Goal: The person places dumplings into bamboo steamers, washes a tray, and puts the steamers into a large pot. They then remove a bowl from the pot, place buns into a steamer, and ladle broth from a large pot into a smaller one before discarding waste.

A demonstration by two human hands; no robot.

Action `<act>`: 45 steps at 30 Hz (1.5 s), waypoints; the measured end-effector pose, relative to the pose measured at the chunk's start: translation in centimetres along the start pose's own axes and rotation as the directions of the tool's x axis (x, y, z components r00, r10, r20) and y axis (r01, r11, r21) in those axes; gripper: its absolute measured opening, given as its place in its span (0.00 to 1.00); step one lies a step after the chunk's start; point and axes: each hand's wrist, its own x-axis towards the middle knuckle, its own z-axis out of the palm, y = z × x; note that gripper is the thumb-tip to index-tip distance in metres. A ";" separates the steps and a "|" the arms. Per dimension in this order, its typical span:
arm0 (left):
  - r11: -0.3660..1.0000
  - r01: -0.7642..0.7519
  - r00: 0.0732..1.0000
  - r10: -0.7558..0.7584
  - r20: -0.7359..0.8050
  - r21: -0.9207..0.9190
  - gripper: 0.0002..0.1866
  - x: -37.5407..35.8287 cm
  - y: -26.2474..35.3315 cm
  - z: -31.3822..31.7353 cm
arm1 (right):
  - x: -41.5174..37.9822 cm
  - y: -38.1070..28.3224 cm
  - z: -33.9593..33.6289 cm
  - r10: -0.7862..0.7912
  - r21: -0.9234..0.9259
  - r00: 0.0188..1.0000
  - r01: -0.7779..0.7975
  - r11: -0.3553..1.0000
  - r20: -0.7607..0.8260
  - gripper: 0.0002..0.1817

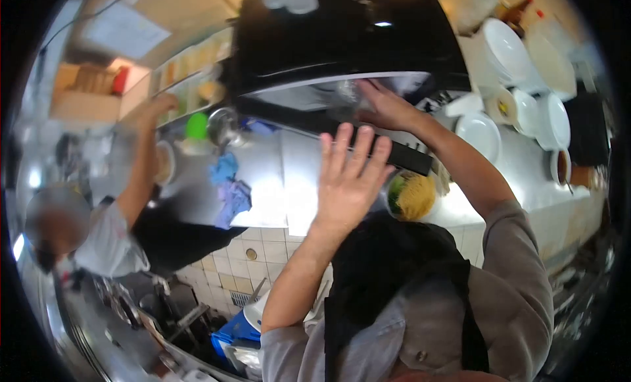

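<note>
A black microwave [355, 37] stands on the steel counter with its door open. My right hand [388, 109] reaches into its lit cavity, fingers closed at the side of a clear container [347, 93] whose exact shape is blurred. In front of it my left hand [351, 178] lies flat with fingers stretched, its fingertips over the edge of the dark microwave door [411, 157]. Just right of that hand, below the door, sits a bowl with yellow shredded food [417, 196] and green leaves [396, 192].
White plates [478, 135] and bowls [507, 50] crowd the counter at right. Blue cloths [231, 201], a metal pot [223, 125] and a green-topped item [196, 127] lie left. A co-worker [108, 240] stands at far left, one arm reaching toward the shelf containers.
</note>
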 end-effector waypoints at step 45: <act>0.999 0.038 0.997 -0.039 0.073 0.016 0.32 1.0 0.2 -0.9 | 9.1 -1.0 0.7 0.087 0.232 0.972 -0.138 0.963 0.217 0.29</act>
